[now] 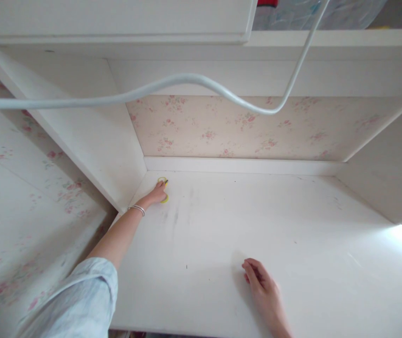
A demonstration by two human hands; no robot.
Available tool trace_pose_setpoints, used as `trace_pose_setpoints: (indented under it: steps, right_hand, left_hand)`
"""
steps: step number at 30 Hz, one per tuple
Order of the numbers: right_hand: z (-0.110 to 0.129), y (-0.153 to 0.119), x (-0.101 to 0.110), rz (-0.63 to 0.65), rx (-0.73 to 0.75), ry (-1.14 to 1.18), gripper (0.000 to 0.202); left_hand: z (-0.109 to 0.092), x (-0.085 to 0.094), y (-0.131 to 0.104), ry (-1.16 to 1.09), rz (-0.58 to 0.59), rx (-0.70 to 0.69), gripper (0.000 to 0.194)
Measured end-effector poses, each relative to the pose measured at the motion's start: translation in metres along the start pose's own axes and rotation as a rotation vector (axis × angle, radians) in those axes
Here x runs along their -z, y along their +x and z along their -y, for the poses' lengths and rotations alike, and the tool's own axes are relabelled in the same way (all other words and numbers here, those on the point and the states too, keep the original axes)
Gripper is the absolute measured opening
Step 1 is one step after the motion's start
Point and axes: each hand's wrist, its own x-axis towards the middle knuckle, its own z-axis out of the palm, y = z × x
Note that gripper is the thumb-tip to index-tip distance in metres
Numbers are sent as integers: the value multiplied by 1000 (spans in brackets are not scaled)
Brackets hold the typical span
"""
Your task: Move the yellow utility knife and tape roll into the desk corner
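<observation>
Reaching w/ left hand (156, 193) to small yellow object (164, 189) in far-left corner of white desk (292, 244); fingers closing on it, grip unclear. Right hand (262, 286) flat, near edge. Next, prob: secure pinch, lift.

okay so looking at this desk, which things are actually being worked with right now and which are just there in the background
In use:
left hand, reaching into the back left corner
small yellow object under its fingers; what it is cannot be told
white desk top
right hand, resting flat on it

Just there:
white cable hanging across
floral wallpaper
bracelet
</observation>
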Motion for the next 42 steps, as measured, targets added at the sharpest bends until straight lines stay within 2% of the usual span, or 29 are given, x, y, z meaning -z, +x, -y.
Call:
trace_pose_setpoints:
  steps: [5,8,11,14,16,19,21,23,26,30,37,42]
  right_hand:
    - [-1,0,1,20,10,1,36]
    - [0,-1,2,23,28,-22,35]
    - [2,-1,2,17,61,-82,35]
    - [5,0,0,19,93,-152,35]
    - [7,-1,-2,27,120,-191,34]
    - [11,-3,-4,40,174,-254,31]
    - [14,-4,-6,48,216,-312,28]
    - [18,-5,-7,62,276,-391,27]
    - [28,-2,-9,98,399,-511,28]
    - [38,3,-12,105,527,-610,28]
    - [36,-1,-13,47,600,-678,30]
    - [32,-1,-10,-33,651,-720,26]
  left_hand:
    - [-10,7,-11,-81,-93,0,78]
    - [-24,9,-28,-133,-189,-8,72]
    - [-45,5,-60,-188,-288,-37,57]
    - [-74,-7,-110,-248,-334,-68,42]
    - [-97,-18,-150,-303,-328,-92,35]
    - [-131,-33,-205,-624,-206,-65,29]
    - [-151,-42,-231,-707,-109,-7,29]
    - [-167,-51,-246,-744,-44,39,30]
    - [-181,-62,-250,-743,1,43,32]
    - [-191,-68,-237,-675,25,7,34]
    - [-204,-72,-208,-668,104,-69,43]
    - [-202,-77,-208,-729,124,-51,46]
